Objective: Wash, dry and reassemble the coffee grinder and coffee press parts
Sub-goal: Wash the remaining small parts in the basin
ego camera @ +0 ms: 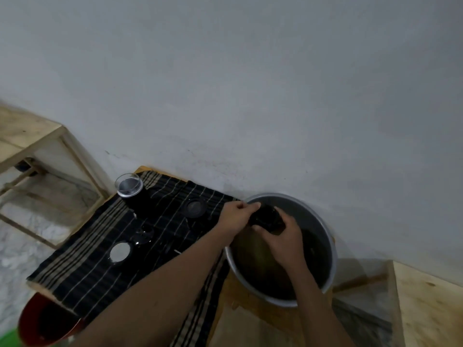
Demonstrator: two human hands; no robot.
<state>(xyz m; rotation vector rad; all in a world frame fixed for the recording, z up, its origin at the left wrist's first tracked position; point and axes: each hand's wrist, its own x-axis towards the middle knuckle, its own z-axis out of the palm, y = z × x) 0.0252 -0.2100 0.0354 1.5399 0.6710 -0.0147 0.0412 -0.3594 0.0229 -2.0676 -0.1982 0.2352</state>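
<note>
- Both forearms fill the lower frame. The left hand (235, 216) and right hand (283, 240) meet over the metal basin (308, 211).
- Between them is a dark coffee part (265, 217), too dark and blurred to tell which piece it is. The fingers of both hands curl round it, the left at its left end and the right from its near side.
- The part hangs above the murky water, just inside the basin's far-left rim.
- Left of the left hand, a striped cloth (82, 271) covers the surface (250, 316). On it are a glass beaker (129, 185), a round dark lid (196, 208), a shiny disc (120, 252) and another dark piece (144, 235).
- Likely risk: wet fingers could let the part slip. It might then strike the rim or sink out of sight in the dark water.
- The left forearm passes close over the cloth, so a careless sweep leftward could knock the disc or the lid.
- The beaker stands near the cloth's far corner, where a tug on the cloth could tip it off.
</note>
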